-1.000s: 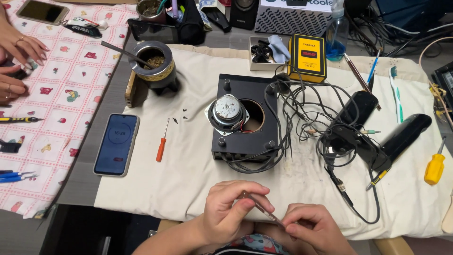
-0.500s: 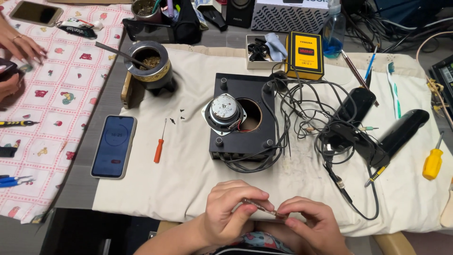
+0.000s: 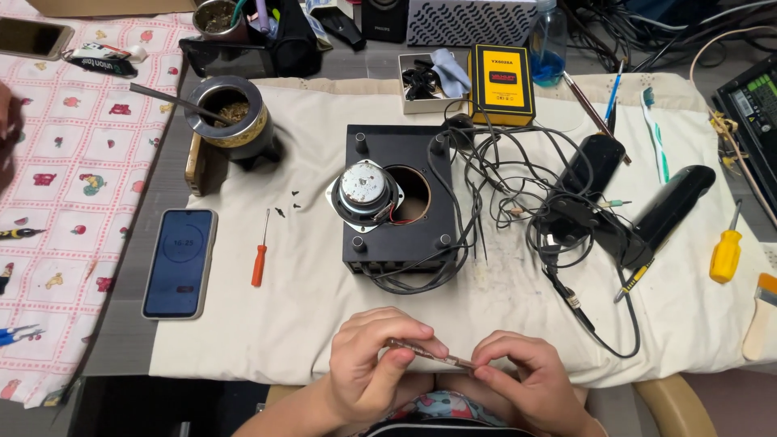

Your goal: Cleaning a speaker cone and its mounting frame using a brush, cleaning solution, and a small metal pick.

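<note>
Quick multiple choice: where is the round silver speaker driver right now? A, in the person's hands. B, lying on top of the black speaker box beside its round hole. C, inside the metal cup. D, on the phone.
B: the speaker driver rests on the black speaker box, just left of the open hole.

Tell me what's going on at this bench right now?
A person holds a thin brownish rod-like tool between both hands at the near table edge, left hand on one end, right hand on the other. Ahead on the cream cloth sits a black speaker box, its round driver pulled out beside the opening. A small orange screwdriver and a phone lie to the left.
</note>
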